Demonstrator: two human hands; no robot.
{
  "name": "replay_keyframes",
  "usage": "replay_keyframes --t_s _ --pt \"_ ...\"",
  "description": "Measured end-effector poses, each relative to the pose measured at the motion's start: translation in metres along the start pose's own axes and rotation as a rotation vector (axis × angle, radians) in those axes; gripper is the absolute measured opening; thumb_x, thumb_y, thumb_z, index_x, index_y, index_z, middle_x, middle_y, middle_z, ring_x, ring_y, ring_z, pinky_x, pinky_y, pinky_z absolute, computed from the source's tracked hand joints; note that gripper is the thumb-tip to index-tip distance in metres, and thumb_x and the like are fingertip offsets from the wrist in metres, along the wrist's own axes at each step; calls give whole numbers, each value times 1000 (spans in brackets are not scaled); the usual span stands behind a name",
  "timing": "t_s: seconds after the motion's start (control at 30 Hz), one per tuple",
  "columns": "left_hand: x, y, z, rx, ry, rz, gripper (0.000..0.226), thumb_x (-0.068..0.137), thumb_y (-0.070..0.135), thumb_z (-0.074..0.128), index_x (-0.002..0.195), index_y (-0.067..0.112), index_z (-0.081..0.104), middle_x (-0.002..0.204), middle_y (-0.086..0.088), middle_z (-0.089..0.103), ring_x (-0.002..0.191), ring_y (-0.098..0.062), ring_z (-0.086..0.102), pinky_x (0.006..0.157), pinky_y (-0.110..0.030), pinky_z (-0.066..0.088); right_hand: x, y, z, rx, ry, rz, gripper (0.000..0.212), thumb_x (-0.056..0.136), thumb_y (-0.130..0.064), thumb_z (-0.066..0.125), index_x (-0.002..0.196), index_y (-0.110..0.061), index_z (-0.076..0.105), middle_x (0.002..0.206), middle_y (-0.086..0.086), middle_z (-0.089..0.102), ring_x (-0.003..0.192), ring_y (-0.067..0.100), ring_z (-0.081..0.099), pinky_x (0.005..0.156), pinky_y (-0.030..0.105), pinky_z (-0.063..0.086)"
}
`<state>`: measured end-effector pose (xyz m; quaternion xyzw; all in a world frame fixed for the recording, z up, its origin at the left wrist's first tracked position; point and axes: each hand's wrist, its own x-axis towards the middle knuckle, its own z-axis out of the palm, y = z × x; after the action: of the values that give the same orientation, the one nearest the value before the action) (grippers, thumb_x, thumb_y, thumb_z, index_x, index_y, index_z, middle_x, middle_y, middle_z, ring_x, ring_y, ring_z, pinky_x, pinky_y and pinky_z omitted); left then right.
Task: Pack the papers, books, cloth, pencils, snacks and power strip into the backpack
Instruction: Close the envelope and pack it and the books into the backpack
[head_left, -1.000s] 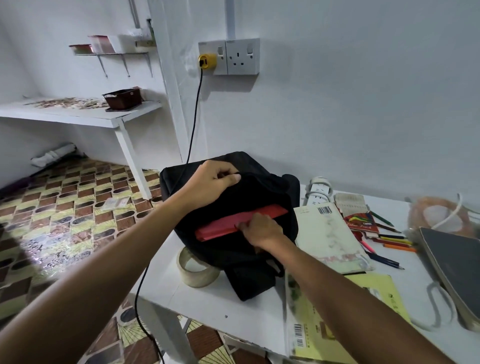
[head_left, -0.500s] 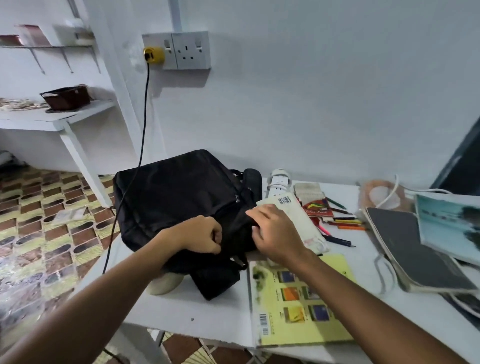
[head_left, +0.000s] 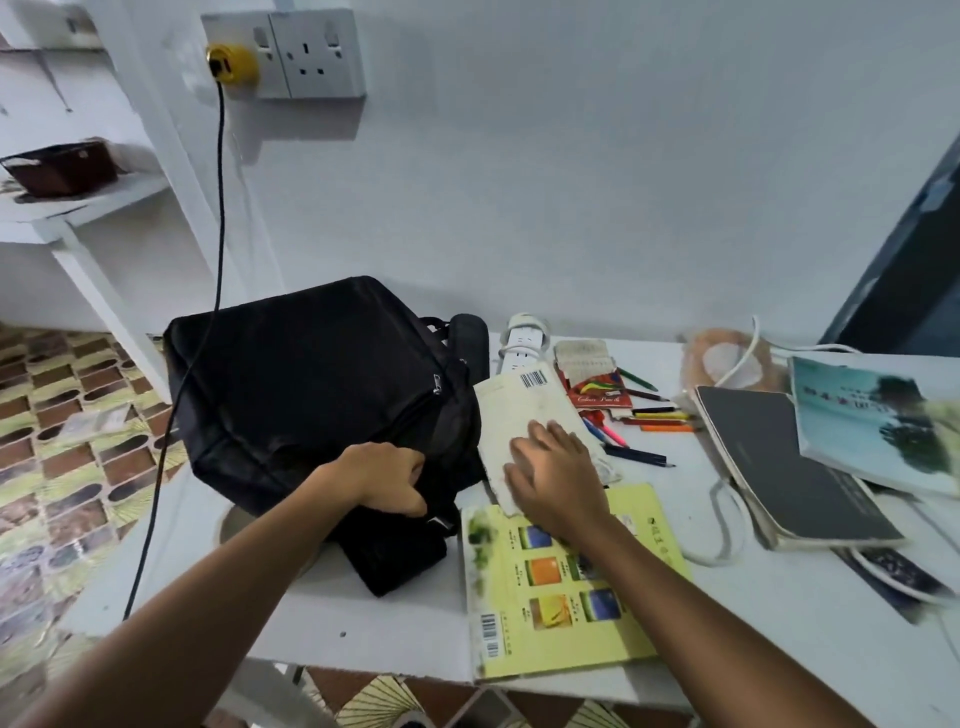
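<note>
Nearest you, a glossy yellow book (head_left: 566, 587) overhangs the table (head_left: 395, 639) edge. Your left hand (head_left: 387, 480) grips a fold of the soft black backpack (head_left: 311, 395), which lies flat at the table's left end. Your right hand (head_left: 558, 470), fingers spread, rests on a worn cream book (head_left: 524, 410), long axis running away from you. Beyond lie loose pencils (head_left: 657, 415) and a white power strip (head_left: 522, 345) against the wall.
</note>
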<state>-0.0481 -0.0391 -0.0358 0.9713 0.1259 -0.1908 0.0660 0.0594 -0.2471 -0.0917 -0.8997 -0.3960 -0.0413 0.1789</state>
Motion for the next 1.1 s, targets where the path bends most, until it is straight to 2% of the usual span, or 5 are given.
replay_keyframes --t_s 0.23,0.37,0.57,0.83,1.1 --pt "-3 -5 11 -36 105 -15 27 70 44 62 76 24 45 74 9 56 72 -15 53 56 -28 31 -5 5 -31 721 122 202 15 85 -10 63 99 -13 69 96 -3 68 93 9 63 88 29 53" --pt "-5 -6 13 -56 138 -29 26 71 43 62 76 23 45 75 8 57 71 -14 52 55 -27 30 -7 31 -60 563 157 290 9 85 -6 63 82 -14 62 80 -4 63 74 8 60 66 27 53" --pt "-8 -2 22 3 212 -70 22 74 40 59 81 23 46 83 6 57 78 -16 54 59 -28 32 -26 66 -96 266 -485 391 26 76 -30 76 90 -14 62 85 -4 65 74 9 61 60 26 46" --pt "-20 30 37 220 311 -271 40 84 35 49 120 18 47 117 -8 55 111 -28 50 90 -38 38 -30 79 -100 365 -545 360 30 65 -25 85 85 -9 69 84 2 71 80 17 66 67 30 49" --pt "-33 48 46 81 422 -362 33 86 21 51 118 13 54 114 -9 54 109 -29 48 92 -37 39 -23 85 -113 537 -871 344 30 74 -16 79 94 -6 59 86 10 73 67 16 65 56 25 48"
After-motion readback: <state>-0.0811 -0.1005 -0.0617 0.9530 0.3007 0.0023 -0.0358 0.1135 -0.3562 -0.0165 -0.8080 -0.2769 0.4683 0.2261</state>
